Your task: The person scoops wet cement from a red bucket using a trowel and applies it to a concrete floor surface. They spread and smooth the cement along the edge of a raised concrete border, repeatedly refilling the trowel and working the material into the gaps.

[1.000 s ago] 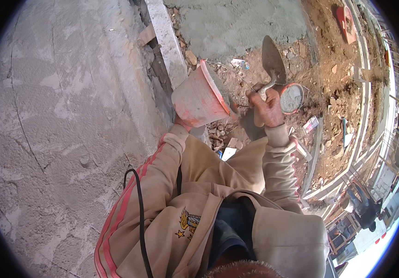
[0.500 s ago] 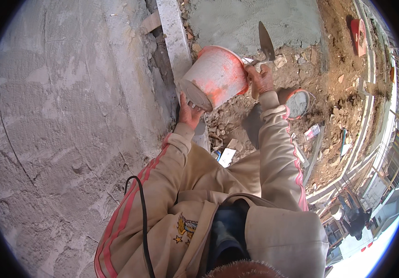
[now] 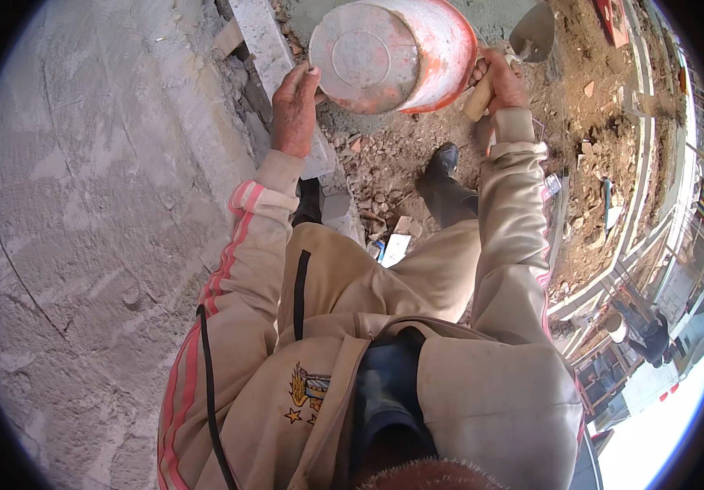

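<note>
Head view, obs.: bucket (image 3: 447, 51), whitish w/ red-orange smears & rim, held up at far centre, tipped on its side. Base (image 3: 368, 59) faces the wearer, grey-crusted, ring mark visible; mouth turned far/right, contents n/v.

L hand (image 3: 295, 112): at near-left edge of base, fingers grasping bucket there; some fingertips hidden behind it.

R hand (image 3: 505, 83): fingers clenched round handle of trowel (image 3: 533, 34), also up against bucket rim on its right side; exact hold on rim can't tell. Trowel blade points far/right, grey, tip cut off by frame edge or nearly so.

Surroundings: grey slab (image 3: 107, 220) fills L side, rough, cracked. Pale beam (image 3: 269, 51) betw. slab & bucket, running near–far. Smooth grey mortar patch (image 3: 499, 15) at far side, partly behind bucket. Rubble/soil (image 3: 385, 167) below bucket, nearer wearer; dark boot (image 3: 443, 159) on it. White flat piece (image 3: 395, 248) near wearer's knees. Far R: red object (image 3: 613, 23), partly cropped. Near R, well apart: another person (image 3: 654, 339), dark top.
</note>
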Tool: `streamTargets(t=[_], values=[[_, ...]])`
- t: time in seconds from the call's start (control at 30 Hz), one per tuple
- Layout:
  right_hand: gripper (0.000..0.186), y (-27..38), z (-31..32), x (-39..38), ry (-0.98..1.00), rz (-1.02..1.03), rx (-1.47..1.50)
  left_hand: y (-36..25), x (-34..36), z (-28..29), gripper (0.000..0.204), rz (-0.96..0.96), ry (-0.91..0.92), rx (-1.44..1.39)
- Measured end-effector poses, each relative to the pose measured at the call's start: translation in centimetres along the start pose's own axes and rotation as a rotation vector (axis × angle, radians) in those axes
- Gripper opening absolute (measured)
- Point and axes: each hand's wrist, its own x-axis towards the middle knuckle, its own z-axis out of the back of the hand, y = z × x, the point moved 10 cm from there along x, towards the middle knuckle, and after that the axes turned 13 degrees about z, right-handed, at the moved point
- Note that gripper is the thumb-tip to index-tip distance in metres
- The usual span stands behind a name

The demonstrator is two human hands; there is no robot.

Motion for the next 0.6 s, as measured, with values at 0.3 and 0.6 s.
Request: streamTargets(t=[0.3,0.6], values=[[0.021,-16.2,7.9,-1.8,-0.383,-0.091,-0.034,6.6,6.2,-2.3,0.045,-0.051,-0.101,0.229],[0.019,-3.1,9.1,0.5,-0.249,-0.054,0.395,-10.3,2.3,-15.2,0.055,-0.482,0.141,0.405]])
